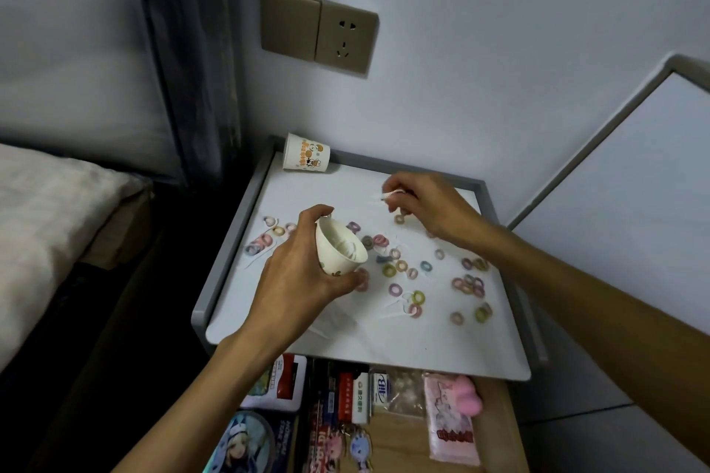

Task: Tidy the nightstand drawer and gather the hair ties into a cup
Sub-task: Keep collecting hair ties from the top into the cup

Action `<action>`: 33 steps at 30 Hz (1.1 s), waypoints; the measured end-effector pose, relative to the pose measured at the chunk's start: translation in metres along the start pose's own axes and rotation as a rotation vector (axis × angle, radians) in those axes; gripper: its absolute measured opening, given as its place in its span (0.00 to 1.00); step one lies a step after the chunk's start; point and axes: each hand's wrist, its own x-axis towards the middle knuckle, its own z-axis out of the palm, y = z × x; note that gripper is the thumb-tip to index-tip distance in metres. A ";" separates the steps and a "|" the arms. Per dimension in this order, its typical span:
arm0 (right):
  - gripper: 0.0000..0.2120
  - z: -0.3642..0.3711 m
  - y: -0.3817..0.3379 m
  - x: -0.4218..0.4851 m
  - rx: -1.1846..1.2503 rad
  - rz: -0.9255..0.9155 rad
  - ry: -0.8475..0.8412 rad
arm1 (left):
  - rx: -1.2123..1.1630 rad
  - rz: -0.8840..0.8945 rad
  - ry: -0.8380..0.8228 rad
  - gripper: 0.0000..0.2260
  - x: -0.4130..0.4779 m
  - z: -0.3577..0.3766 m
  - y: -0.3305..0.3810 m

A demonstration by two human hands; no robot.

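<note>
One head-worn wide-angle camera looks forward and down, close over the nightstand top (442, 338). The open drawer (495, 419) fills the bottom edge.

Cups (339, 251): two, one held, one (306, 152) lying on its side.
Hair ties (395, 290): roughly thirty, scattered on the counter (442, 342); exact number unclear.
Hands (296, 282): two.
Wall plates (319, 28): two.

orange printed characters on the tipped paper cup (306, 153), too small to read, chinese print on the red-and-white box (351, 397) in the drawer, blurred, blue logo on a small white pack (381, 388), unclear, red characters on the pink packet (453, 430), illegible
</note>
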 end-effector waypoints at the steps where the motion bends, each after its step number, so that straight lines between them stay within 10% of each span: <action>1: 0.03 -0.006 -0.015 -0.004 -0.040 -0.077 -0.060 | -0.001 -0.005 0.000 0.40 0.000 0.001 0.000; 9: 0.10 0.005 -0.062 -0.019 -0.088 -0.300 -0.255 | -0.069 0.000 -0.002 0.38 0.000 0.005 0.002; 13: 0.04 -0.003 -0.015 -0.003 0.110 0.005 0.035 | -0.048 -0.025 0.025 0.39 0.000 0.002 -0.001; 18: 0.19 0.035 0.057 -0.001 -0.241 0.425 -0.133 | -0.043 -0.018 0.017 0.40 0.002 0.001 -0.001; 33: 0.09 0.070 0.039 0.010 -0.557 0.475 -0.209 | -0.030 -0.015 0.023 0.39 0.001 0.002 0.000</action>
